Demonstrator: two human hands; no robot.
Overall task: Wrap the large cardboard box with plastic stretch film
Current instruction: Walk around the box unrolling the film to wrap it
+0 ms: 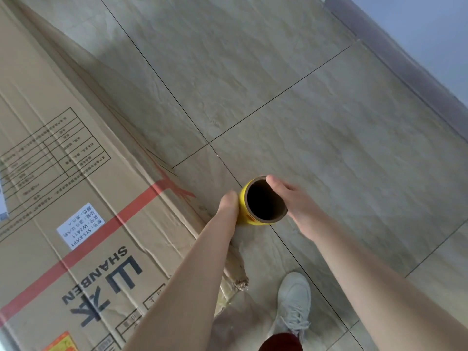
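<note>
The left grip (229, 206) and right grip (296, 201) both clutch the roll (249, 220) beside the box (76, 198), likely to unroll it tight.

I'm indoors, seemingly a home or storeroom: beige stone-look floor tiles (278, 59), a dark skirting board (395, 57) under a pale wall (430, 21), a large cardboard box (63, 198).

The large cardboard box (76, 198) lies on its side on the floor. It is brown and corrugated, printed with "SHANBEN", a red stripe, a ruled table and a white label. Wrinkled clear film covers its face, and its near corner is torn. Just beside its edge, the stretch film roll (260, 203), with a yellow wrapper and a brown core, points its hollow end upward, gripped between the left hand (229, 203) and the right hand (291, 198).
</note>
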